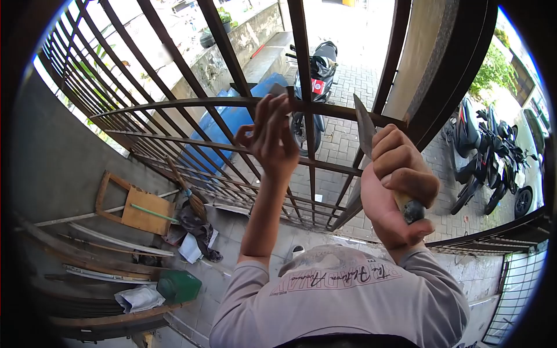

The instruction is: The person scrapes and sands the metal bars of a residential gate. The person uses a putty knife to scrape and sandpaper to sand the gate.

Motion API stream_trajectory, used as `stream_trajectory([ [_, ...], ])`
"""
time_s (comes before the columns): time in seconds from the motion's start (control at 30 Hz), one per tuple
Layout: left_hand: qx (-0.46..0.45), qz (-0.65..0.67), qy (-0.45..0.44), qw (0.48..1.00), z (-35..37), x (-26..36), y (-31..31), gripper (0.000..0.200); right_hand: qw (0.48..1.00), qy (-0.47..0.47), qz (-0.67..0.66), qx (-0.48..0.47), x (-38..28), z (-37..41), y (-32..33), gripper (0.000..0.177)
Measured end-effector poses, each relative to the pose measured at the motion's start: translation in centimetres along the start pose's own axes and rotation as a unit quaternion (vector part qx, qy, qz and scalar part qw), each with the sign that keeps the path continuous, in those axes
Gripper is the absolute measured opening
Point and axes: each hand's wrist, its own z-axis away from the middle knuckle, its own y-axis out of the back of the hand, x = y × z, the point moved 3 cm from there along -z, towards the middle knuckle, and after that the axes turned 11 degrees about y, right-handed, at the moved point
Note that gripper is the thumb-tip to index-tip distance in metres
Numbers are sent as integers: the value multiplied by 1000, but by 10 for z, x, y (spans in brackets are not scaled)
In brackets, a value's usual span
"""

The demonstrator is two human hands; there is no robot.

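Note:
My right hand (400, 168) is closed round the light-coloured handle (402, 203) of a knife. The handle's dark end shows below my fingers, and the pointed metal blade (364, 127) stands up and slightly left, overlapping the gate's horizontal bar. My left hand (272, 130) is raised at the brown metal gate (191, 103), its fingers bent upward in front of the same bar. A small grey piece (278, 90) shows at its fingertips; I cannot tell what it is.
Beyond the bars stand a parked motorcycle (316, 75) and a blue sheet-like object (212, 133). More motorcycles (490, 153) and a car (531, 156) are at the right. At the lower left are a broom (194, 203), a wooden board (148, 210) and a green container (178, 286).

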Motion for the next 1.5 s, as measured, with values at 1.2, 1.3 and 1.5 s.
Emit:
stream_trajectory([
  [1.2, -193, 206, 135, 950, 64, -85, 54, 21, 980, -179, -56, 69, 13, -29, -8, 27],
  [1.3, -284, 214, 198, 914, 150, -123, 79, 20, 972, -200, -85, 84, 20, -22, -5, 24],
  [1.5, -412, 32, 450, 792, 343, -214, 165, 21, 966, -214, -98, 109, 30, -12, -17, 25],
])
